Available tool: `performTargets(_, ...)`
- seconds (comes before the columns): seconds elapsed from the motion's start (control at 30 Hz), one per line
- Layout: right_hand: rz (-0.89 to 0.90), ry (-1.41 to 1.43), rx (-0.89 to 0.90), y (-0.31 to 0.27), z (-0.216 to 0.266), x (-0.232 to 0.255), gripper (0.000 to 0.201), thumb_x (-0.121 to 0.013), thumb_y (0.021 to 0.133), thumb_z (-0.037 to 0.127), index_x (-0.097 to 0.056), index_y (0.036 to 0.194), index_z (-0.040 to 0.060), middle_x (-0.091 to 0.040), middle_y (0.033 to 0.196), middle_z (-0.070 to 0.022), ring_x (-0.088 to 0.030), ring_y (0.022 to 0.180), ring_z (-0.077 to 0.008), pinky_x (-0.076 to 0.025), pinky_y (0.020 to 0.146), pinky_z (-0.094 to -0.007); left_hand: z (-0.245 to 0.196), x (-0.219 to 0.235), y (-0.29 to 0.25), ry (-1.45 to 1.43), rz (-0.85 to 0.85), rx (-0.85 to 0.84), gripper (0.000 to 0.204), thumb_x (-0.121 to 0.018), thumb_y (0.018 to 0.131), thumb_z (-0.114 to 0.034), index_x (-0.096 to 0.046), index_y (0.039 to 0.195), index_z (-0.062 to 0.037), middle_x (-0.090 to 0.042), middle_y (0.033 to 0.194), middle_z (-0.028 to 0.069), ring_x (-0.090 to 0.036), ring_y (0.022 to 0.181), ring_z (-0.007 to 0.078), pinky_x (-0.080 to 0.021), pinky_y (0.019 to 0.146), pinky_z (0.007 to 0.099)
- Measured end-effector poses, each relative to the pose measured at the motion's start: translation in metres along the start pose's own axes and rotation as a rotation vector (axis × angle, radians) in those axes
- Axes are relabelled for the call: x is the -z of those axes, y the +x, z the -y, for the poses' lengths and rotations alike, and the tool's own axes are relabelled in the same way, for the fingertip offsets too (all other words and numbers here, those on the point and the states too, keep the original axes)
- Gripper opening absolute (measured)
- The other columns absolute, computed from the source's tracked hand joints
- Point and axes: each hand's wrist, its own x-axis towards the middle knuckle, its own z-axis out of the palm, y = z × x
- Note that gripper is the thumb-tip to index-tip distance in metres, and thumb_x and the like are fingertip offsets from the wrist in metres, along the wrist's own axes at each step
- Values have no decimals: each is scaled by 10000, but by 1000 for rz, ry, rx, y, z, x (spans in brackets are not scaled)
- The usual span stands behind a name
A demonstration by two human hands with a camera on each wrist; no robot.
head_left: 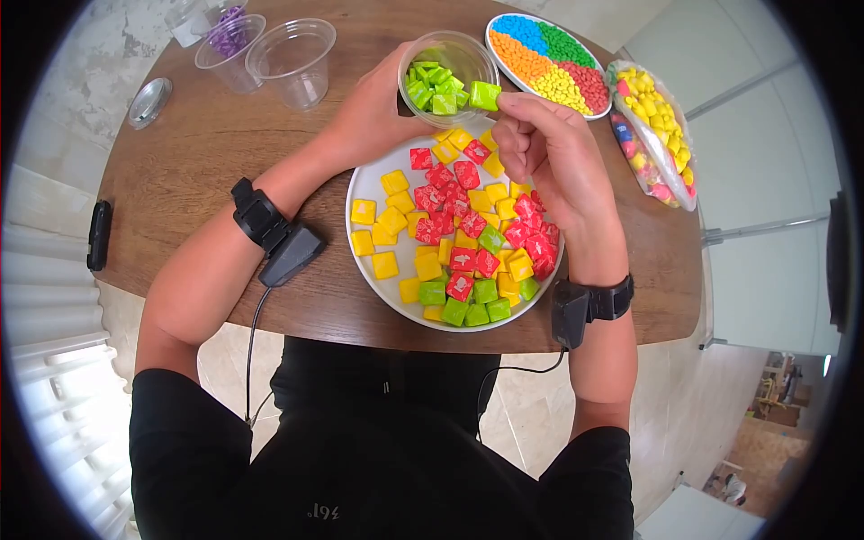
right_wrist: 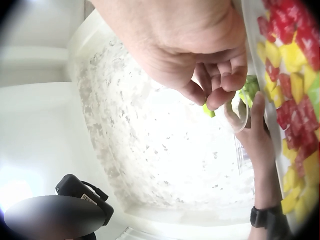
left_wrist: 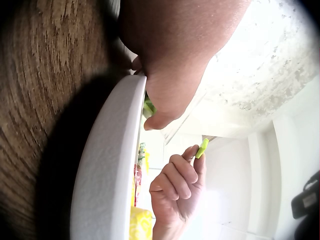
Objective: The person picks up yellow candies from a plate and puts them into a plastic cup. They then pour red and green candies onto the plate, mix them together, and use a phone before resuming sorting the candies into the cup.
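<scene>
My left hand (head_left: 380, 115) holds a clear plastic cup (head_left: 474, 59) with green wrapped candies (head_left: 434, 90) inside, over the far edge of a round white plate (head_left: 391, 290). Between thumb and forefinger, my right hand (head_left: 565, 160) pinches one green wrapped candy (head_left: 484, 95) at the cup's right rim. In the left wrist view, that same candy (left_wrist: 202, 148) stands up from the fingertips. Red candies (head_left: 439, 175), yellow candies (head_left: 391, 220) and more green candies (head_left: 475, 313) lie mixed on the plate, the green mostly along its near edge.
An empty clear cup (head_left: 297, 67) and one with purple pieces (head_left: 229, 45) stand far left, beside a round lid (head_left: 150, 103). At the far right are a sorted plate of coloured pieces (head_left: 520, 58) and a bag of yellow candies (head_left: 655, 117). A black object (head_left: 100, 236) lies at the table's left edge.
</scene>
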Motion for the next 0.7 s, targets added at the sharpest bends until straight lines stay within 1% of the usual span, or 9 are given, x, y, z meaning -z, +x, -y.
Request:
performTargets(0.03, 0, 0, 0, 0, -1, 0, 206, -681, 991, 183, -687, 852, 32, -670, 708, -66, -544, 501, -110, -387, 479, -230, 0, 0, 0, -2, 3, 0, 876, -897, 719, -115, -477, 1487, -70, -641, 1380, 141, -612, 1302, 299, -477, 1102, 404)
performTargets(0.1, -47, -52, 65, 1, -2, 0, 158, -688, 983, 146, -726, 974, -6, -745, 805, -134, -674, 576, -155, -469, 488, -233, 1, 0, 0, -3, 6, 1, 879, -897, 719, -115, -475, 1489, -69, -640, 1381, 142, -611, 1302, 299, -477, 1101, 405)
performTargets(0.13, -47, -52, 64, 0, -1, -1, 158, -688, 983, 146, -726, 974, -6, -745, 805, -134, -674, 576, -155, -469, 488, -233, 1, 0, 0, -1, 4, 5, 879, -894, 722, -113, -474, 1492, -70, -640, 1381, 141, -611, 1302, 300, -477, 1101, 405)
performTargets(0.2, -48, -28, 49, -3, 2, -2, 197, -684, 982, 132, -720, 1070, -40, -770, 889, -193, -742, 650, -205, -539, 506, -248, 1, 0, 0, 2, 1, 8, 878, -892, 724, -112, -473, 1494, -71, -640, 1381, 141, -611, 1302, 301, -477, 1100, 405)
performTargets(0.3, -24, -35, 50, -3, 2, -3, 215, -682, 980, 128, -703, 1087, -58, -770, 928, -221, -750, 663, -225, -573, 518, -266, 1, 0, 0, -20, 3, 3, 873, -887, 729, -109, -472, 1496, -72, -640, 1380, 139, -610, 1303, 301, -478, 1100, 405)
performTargets(0.43, -47, -30, 64, -5, 2, -8, 213, -689, 969, 105, -703, 1093, -67, -769, 954, -229, -757, 688, -235, -587, 533, -271, 1, 0, 0, -9, -5, -8, 862, -884, 734, -109, -476, 1493, -74, -638, 1380, 138, -610, 1303, 299, -478, 1100, 403)
performTargets(0.53, -98, -58, 104, -5, 1, -9, 186, -701, 955, 82, -719, 1063, -69, -771, 955, -208, -762, 717, -237, -591, 549, -277, -1, 0, 0, -10, -1, -4, 858, -883, 735, -107, -477, 1491, -74, -637, 1381, 139, -610, 1303, 298, -478, 1100, 402)
performTargets(0.63, -119, -111, 137, -5, 1, -10, 156, -714, 938, 70, -744, 1015, -62, -771, 938, -168, -761, 735, -225, -582, 559, -278, -3, 1, 0, -6, 4, -2, 855, -882, 736, -105, -478, 1489, -74, -636, 1382, 140, -610, 1304, 298, -477, 1101, 400)
performTargets(0.7, -187, -251, 174, -5, 1, -13, 140, -720, 922, 68, -761, 981, -52, -766, 884, -121, -753, 711, -185, -547, 551, -257, -2, 1, -1, 1, 5, -5, 854, -882, 735, -105, -478, 1487, -73, -636, 1383, 140, -610, 1304, 298, -477, 1101, 399)
